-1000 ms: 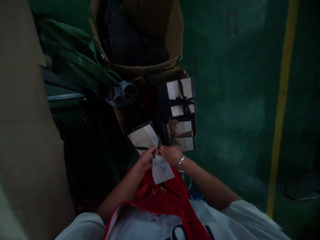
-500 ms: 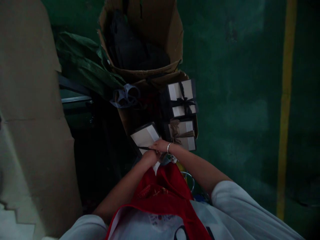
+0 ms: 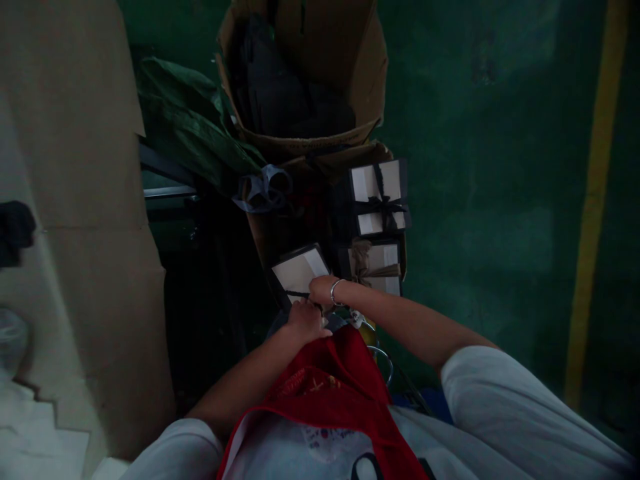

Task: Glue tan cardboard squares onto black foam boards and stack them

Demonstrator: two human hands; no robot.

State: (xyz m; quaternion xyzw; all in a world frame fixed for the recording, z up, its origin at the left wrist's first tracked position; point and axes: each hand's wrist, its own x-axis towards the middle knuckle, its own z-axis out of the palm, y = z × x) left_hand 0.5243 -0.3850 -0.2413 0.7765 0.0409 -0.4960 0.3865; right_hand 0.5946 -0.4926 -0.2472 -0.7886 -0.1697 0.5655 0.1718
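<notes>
Right in front of my red apron (image 3: 330, 373) a pale stack with dark edges (image 3: 299, 268) lies tilted, with a thin black ribbon (image 3: 296, 293) across its near part. My right hand (image 3: 321, 291), with a silver bangle at the wrist, is closed on the ribbon. Close below it, my left hand (image 3: 305, 321) has its fingers bent together at the ribbon's near side. Exactly what those fingertips pinch is hard to see in the dim light. To the right are a stack tied with a black bow (image 3: 367, 181) and another tied with a brown bow (image 3: 389, 255).
Beyond the stacks stands an open cardboard box (image 3: 367, 73) with dark material (image 3: 295, 100) inside. A green sheet (image 3: 190, 113) and grey-blue straps (image 3: 275, 183) lie left of it. Large brown cardboard (image 3: 100, 200) runs along the left; the green floor has a yellow line (image 3: 595, 200).
My hands have drawn slightly apart, the left one lower and turned with its fingers more visible. The whole view has shifted, so things appear farther right.
</notes>
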